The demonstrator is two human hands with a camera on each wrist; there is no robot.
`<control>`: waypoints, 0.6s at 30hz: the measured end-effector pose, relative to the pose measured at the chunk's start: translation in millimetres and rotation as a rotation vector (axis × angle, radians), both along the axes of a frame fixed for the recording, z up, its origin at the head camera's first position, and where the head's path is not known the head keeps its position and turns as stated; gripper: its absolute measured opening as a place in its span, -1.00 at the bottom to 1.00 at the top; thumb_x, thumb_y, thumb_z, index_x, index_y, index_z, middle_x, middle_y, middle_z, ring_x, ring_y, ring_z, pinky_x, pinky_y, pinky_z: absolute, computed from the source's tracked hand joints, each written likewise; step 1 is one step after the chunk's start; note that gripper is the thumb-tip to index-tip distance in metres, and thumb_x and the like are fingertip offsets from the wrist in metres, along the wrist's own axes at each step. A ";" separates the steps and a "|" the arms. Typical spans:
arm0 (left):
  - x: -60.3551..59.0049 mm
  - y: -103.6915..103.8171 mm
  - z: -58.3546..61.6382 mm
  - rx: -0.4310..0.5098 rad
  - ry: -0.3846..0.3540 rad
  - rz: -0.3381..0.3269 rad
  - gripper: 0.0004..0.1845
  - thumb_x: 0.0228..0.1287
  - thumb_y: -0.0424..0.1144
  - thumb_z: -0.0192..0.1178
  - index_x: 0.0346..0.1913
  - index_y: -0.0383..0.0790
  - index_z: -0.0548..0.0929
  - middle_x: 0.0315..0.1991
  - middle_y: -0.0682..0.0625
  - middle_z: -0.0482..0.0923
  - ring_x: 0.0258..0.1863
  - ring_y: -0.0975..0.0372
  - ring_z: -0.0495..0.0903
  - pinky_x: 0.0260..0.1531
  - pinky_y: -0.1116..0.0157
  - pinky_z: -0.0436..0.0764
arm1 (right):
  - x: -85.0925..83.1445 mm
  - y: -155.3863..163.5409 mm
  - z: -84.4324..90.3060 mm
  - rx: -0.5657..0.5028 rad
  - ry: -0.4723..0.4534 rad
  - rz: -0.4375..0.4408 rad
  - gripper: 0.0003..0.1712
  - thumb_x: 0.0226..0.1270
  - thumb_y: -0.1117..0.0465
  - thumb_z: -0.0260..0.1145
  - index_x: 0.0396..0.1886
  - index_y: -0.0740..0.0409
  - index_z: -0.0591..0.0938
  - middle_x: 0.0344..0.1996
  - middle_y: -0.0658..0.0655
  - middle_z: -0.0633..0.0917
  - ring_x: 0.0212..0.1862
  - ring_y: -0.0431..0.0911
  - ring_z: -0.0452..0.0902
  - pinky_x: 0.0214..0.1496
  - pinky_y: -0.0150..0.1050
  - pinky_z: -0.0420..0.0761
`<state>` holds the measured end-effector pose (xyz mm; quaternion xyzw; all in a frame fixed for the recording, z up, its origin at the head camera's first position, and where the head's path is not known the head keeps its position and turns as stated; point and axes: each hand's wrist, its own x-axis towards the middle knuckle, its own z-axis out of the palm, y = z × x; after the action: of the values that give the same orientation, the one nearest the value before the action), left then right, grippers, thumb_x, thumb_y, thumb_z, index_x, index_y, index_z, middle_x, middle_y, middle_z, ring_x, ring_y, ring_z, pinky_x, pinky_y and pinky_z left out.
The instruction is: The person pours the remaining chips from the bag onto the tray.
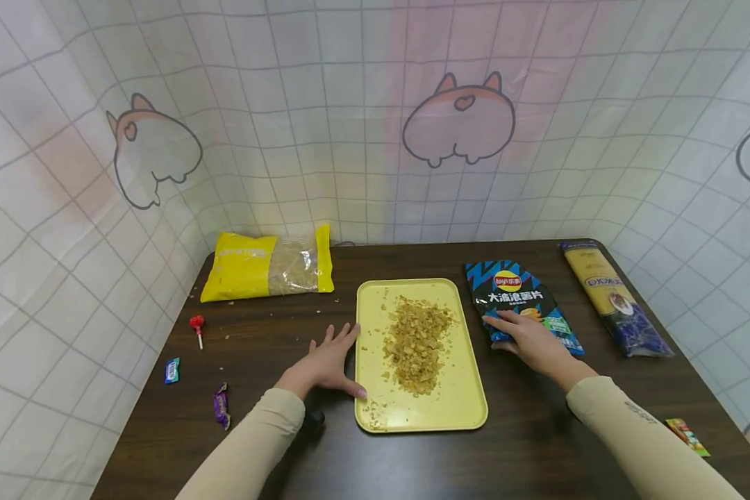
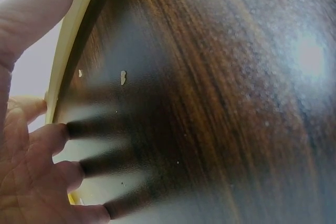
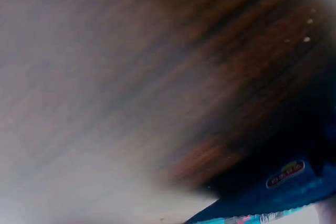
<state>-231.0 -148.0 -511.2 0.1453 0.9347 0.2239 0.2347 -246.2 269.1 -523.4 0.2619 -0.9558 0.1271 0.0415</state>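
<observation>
The crisps [image 1: 416, 344] are already heaped on the yellow tray [image 1: 462, 406] (steadied by the spread left hand [image 1: 325, 364]), while the crisp bag [image 1: 520, 300] is pressed flat by the right hand [image 1: 531, 342].

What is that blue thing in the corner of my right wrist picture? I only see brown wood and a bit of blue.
Observer: It is a blue chip bag lying flat on the table. The right hand rests on its lower end.
Operator: Is there any food out?
Observer: Yes, a pile of crushed chips sits on a yellow tray just left of the bag.
Operator: Where is the other hand?
Observer: The left hand lies flat on the table, with its thumb against the tray's left edge.
Operator: Any sweets?
Observer: A red lollipop lies near the table's left side.
</observation>
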 end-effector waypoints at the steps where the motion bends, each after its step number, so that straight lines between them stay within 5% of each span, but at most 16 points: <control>1: 0.3 -0.2 0.3 -0.001 -0.001 0.000 0.44 -0.16 0.21 0.64 0.68 -0.09 -0.09 0.68 -0.19 -0.16 0.65 -0.23 -0.28 0.45 -0.44 -0.13 | 1.0 0.9 -0.5 -0.010 -0.031 -0.002 -0.36 0.32 0.12 0.45 0.37 0.15 0.57 0.27 0.46 0.57 0.21 0.41 0.56 0.23 0.30 0.54; 10: -1.7 -2.4 0.5 -0.011 -0.003 -0.006 0.44 -0.16 0.23 0.63 0.68 -0.07 -0.09 0.69 -0.17 -0.16 0.66 -0.21 -0.29 0.46 -0.43 -0.13 | 5.9 1.0 -6.4 -0.014 -0.088 -0.004 -0.28 0.37 -0.10 0.40 0.41 0.15 0.54 0.34 0.48 0.49 0.32 0.46 0.43 0.31 0.37 0.43; 18: -1.4 -8.0 -4.0 0.012 -0.027 0.000 0.38 -0.05 0.22 0.58 0.68 -0.11 -0.10 0.68 -0.21 -0.12 0.64 -0.26 -0.23 0.45 -0.44 -0.09 | 7.5 -0.9 12.6 -0.041 -0.114 -0.007 -0.24 0.39 -0.13 0.37 0.47 0.12 0.48 0.41 0.50 0.40 0.37 0.46 0.39 0.33 0.41 0.39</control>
<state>-232.4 -155.9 -515.3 0.1435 0.9301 0.2314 0.2463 -238.7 268.2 -510.8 0.2500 -0.9547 0.1612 -0.0074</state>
